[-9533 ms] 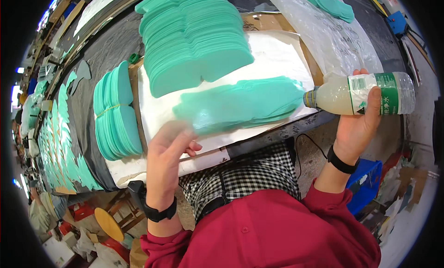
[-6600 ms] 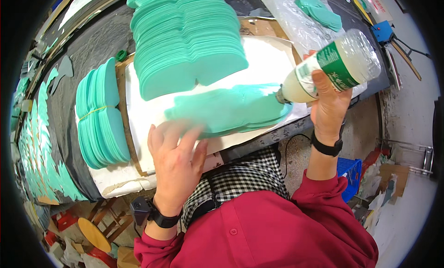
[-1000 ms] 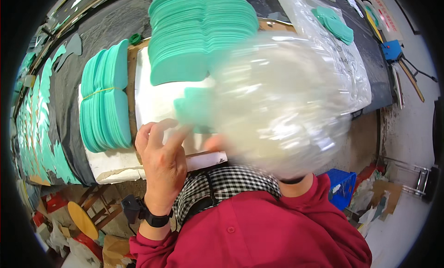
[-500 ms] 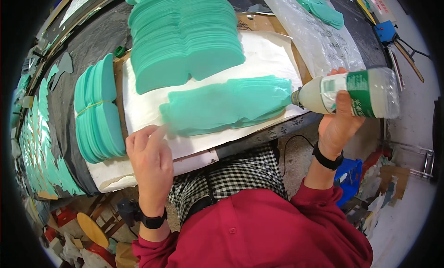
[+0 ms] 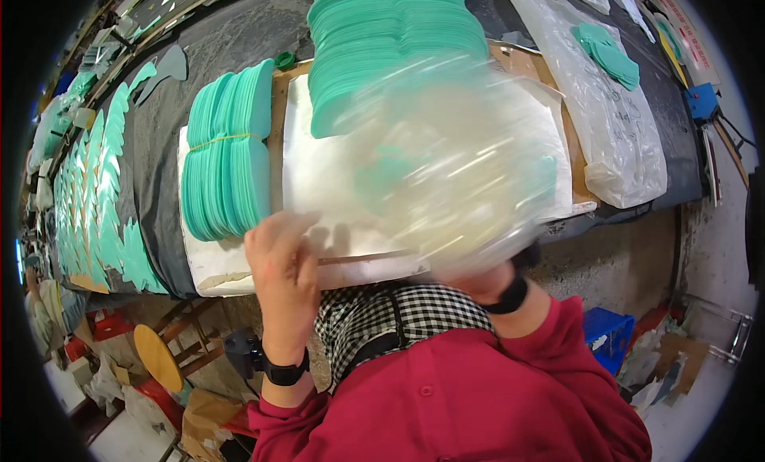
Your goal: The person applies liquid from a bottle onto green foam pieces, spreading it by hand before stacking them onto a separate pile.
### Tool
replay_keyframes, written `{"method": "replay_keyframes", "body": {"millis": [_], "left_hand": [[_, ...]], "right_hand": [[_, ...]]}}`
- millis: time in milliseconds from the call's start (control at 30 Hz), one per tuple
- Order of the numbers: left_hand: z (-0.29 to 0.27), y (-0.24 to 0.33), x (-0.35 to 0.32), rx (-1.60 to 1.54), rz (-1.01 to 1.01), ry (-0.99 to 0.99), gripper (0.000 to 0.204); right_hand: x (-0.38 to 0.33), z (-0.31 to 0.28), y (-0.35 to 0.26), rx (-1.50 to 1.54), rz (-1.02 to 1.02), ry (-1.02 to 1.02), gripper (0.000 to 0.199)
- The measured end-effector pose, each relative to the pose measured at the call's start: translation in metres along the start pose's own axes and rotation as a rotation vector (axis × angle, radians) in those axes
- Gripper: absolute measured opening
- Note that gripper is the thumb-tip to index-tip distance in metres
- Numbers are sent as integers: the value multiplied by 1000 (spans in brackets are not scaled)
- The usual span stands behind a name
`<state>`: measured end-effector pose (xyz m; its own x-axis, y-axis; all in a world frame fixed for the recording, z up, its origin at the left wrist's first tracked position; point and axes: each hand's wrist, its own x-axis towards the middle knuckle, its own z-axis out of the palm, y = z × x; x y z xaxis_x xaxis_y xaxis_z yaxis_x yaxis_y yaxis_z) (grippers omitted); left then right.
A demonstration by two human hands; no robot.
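Observation:
My right hand (image 5: 482, 283) grips a clear plastic bottle (image 5: 462, 167) of cloudy, pale contents. Smeared by motion, the bottle looms large over the white paper (image 5: 319, 175), and its base seems turned upward. Behind it, a layer of thin green cut pieces (image 5: 382, 179) is mostly hidden. My left hand (image 5: 283, 255) hovers by the near left edge of the paper, fingers loosely bent and the tips blurred, with nothing visible in them. Just left of it stands a bundle of green pieces (image 5: 227, 175) with a yellow band around it.
A tall stack of green pieces (image 5: 390, 32) stands at the back of the board. Farther right lies a clear plastic bag (image 5: 621, 135) with green pieces (image 5: 610, 56) on it. Green offcuts (image 5: 100, 199) cover the left side. A blue crate (image 5: 610, 334) sits below right.
My right hand has swung the bottle left and up toward me from the right end of the green layer. My left hand stays near the paper's left edge. The view has shifted.

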<state>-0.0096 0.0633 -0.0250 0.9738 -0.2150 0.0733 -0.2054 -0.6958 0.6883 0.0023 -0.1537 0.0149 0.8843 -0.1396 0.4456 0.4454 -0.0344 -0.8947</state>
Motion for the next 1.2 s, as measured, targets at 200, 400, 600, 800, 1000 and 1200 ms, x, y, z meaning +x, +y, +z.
{"method": "replay_keyframes", "body": {"millis": [200,400,600,800,1000,1200], "left_hand": [[-30,24,-21,-694,-187,384,43],[-15,46,7,-605,-239,236,37],[14,56,34,-176,-74,-104,40],[32,68,58,185,441,-109,45],[10,72,76,343,677,-251,29],[-20,116,94,387,862,-217,22]], "right_hand": [[8,44,-11,-13,-318,-109,66],[-1,-10,-23,-134,-274,-85,54],[-46,-114,-30,-341,154,-116,74],[-55,-197,-41,-406,-8,617,51],[-77,-229,-39,45,3,881,59],[-73,-235,-38,90,18,943,55]]}}
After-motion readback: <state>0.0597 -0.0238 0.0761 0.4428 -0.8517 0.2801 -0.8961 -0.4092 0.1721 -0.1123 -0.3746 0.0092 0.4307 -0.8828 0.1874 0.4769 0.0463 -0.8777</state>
